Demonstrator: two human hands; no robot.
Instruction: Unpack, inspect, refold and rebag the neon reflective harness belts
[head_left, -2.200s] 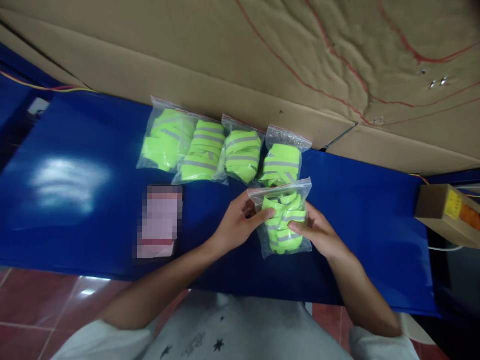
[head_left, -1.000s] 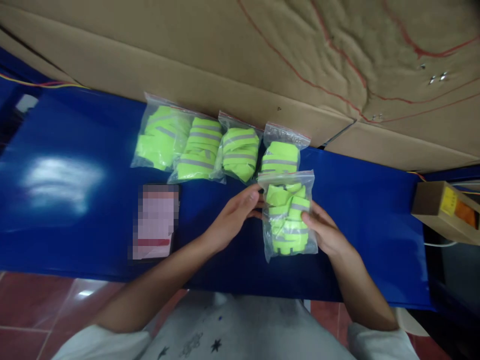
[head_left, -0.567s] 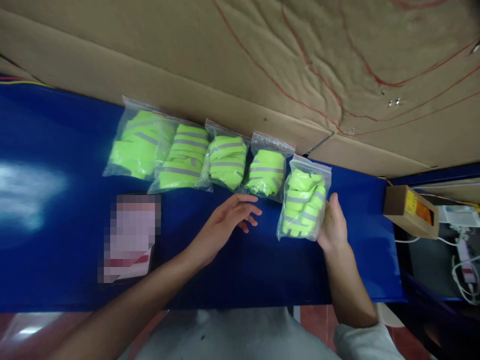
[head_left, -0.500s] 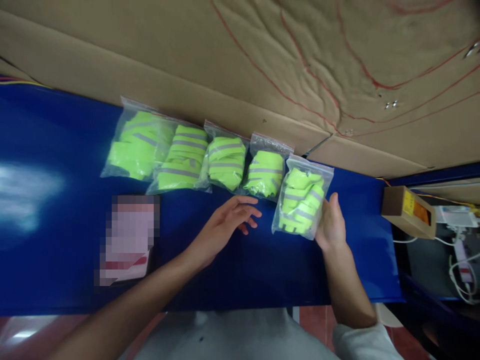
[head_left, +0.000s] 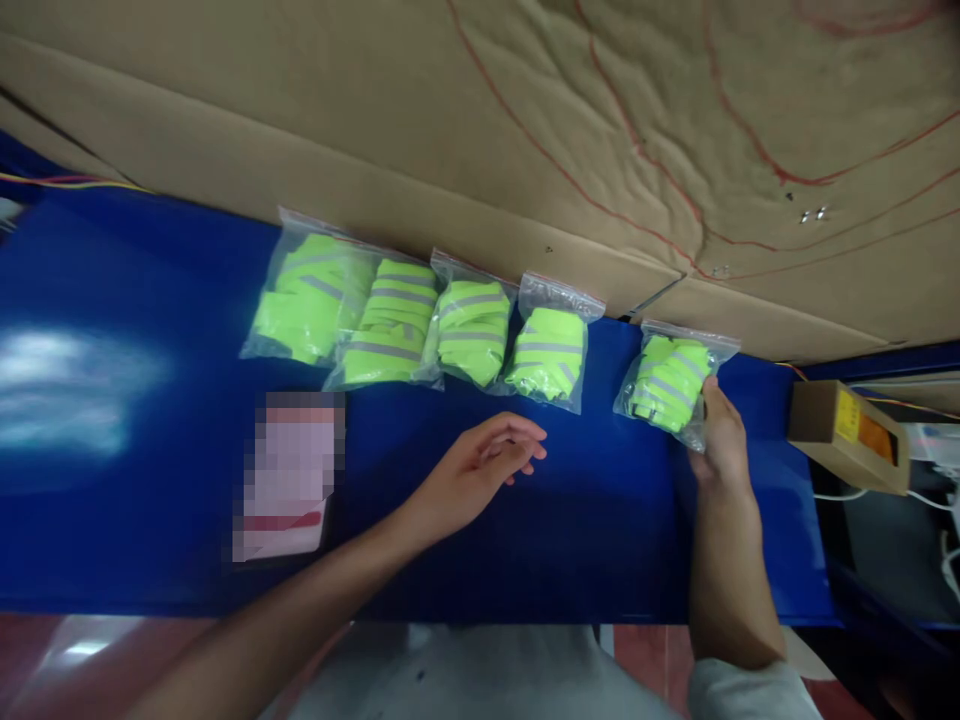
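Note:
On the right, my right hand is closed on the edge of a clear zip bag, which holds folded neon-yellow fabric with grey reflective stripes. Its far fingers are hidden behind the bag. My left hand hovers over the blue table with fingers loosely bent and apart, nothing in it. Nearest to it is a similar bag. Further left, three more such bags stretch in a row: one, a second, and a third that overlaps its neighbour.
The blue table runs up to an upright brown board with red curved lines. A blurred-out pinkish flat item lies at left front. To the right sit a small cardboard box and white cables. Thin coloured wires trail at back left.
My right hand has carried its bag to the right, widening the gap from the row. My left hand's fingers have curled a little more. The view has shifted slightly.

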